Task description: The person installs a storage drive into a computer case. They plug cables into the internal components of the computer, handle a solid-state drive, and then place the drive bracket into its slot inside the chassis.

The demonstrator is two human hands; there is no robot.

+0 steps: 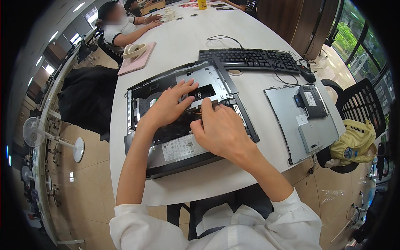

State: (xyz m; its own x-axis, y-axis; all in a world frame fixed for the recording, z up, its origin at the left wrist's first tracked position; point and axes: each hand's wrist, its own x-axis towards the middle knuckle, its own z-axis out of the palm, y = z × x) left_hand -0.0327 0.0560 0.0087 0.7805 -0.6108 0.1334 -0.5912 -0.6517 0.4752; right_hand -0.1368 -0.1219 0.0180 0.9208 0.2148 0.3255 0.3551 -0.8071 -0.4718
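Observation:
An opened desktop computer case (155, 157) lies flat on the white table in front of me, its insides facing up. My left hand (168, 104) rests on it with fingers spread, its fingertips over the metal drive bracket (213, 74) and a black drive. My right hand (225, 131) reaches into the case beside that bracket, fingers bent and thumb apart from the index finger. Thin orange wires (196, 112) show near its thumb. Whatever its fingertips grip is hidden. A round fan (152, 100) sits left of my left hand, and a white label (178, 148) is on the near side.
Right of the case lies a metal side panel (285, 137) with a black box-shaped part (312, 104) on it. Behind are a black keyboard (250, 59) and mouse (307, 75) with loose cables. Headphones (134, 51) lie on a pink folder (139, 63). Another person (125, 33) sits far left.

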